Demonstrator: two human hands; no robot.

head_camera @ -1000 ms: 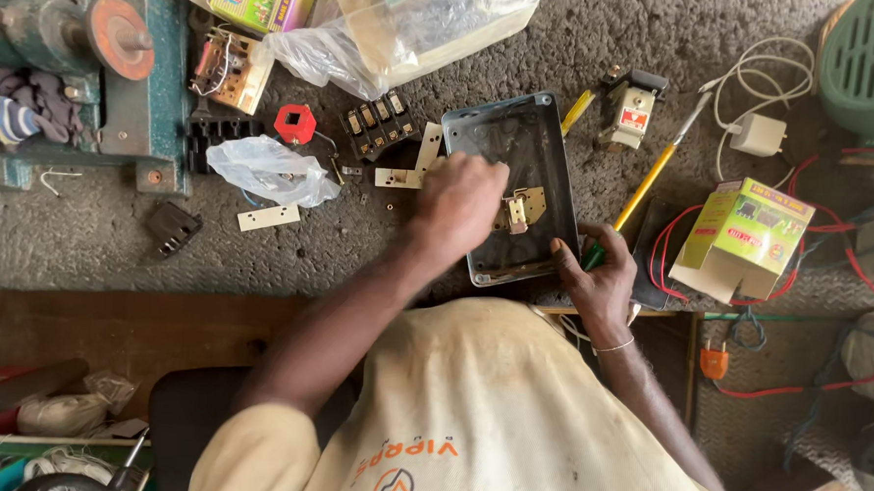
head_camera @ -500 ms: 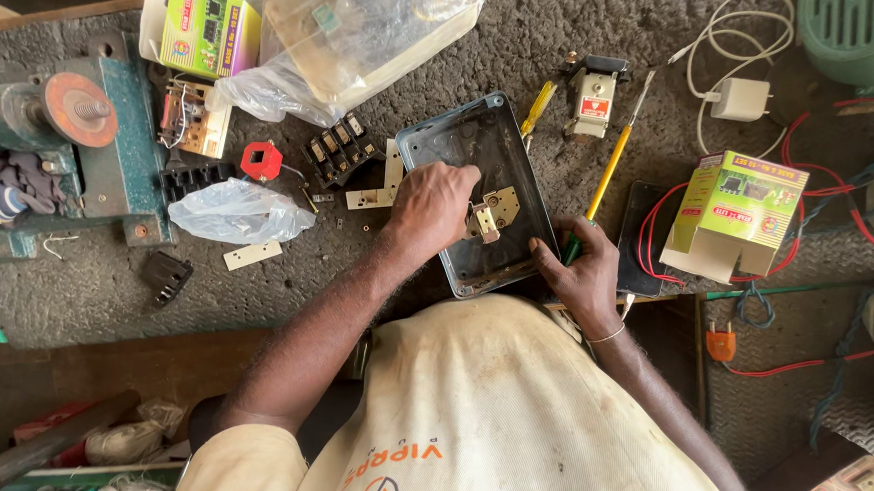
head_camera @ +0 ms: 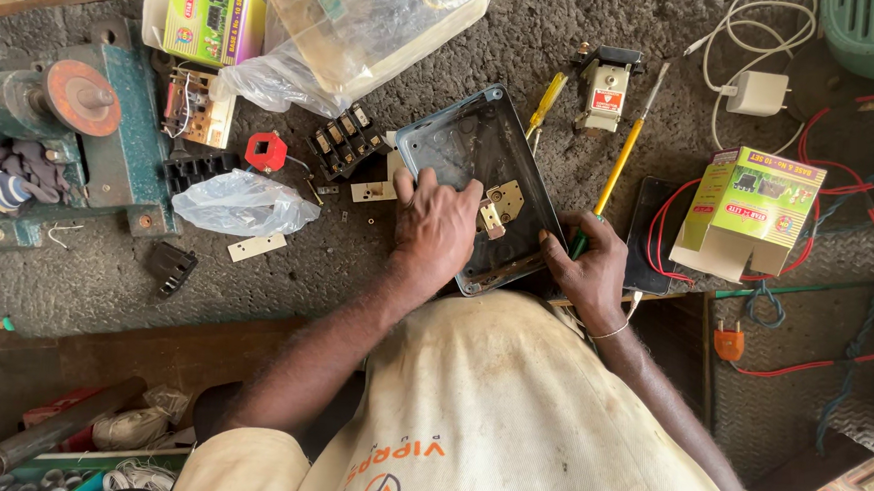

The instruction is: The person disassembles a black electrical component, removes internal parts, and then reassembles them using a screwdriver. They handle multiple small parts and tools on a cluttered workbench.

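Grey-blue plastic enclosure tray, open side up, lies on the rough grey table directly under both hands. Left hand is spread flat over its near-left wall, fingers splayed wide and pressing down, holding nothing. Right hand is at the near-right corner, fingers closed around the green handle of a screwdriver; the tip is hidden, so I cannot tell where it bears. Just beyond the left fingertips, inside the tray, sits a small brass-coloured metal bracket. Beyond the right fingers a long yellow-handled screwdriver lies on the table, and further right a green and yellow cardboard box rests on its side. Left of the left hand are a black terminal block, a red plastic part and a crumpled clear plastic bag.

To my eye, work on the bracket goes best if the left palm keeps the tray pinned flat so it cannot skate on the table, while the right hand holds the driver square and turns it without rocking the corner upward.
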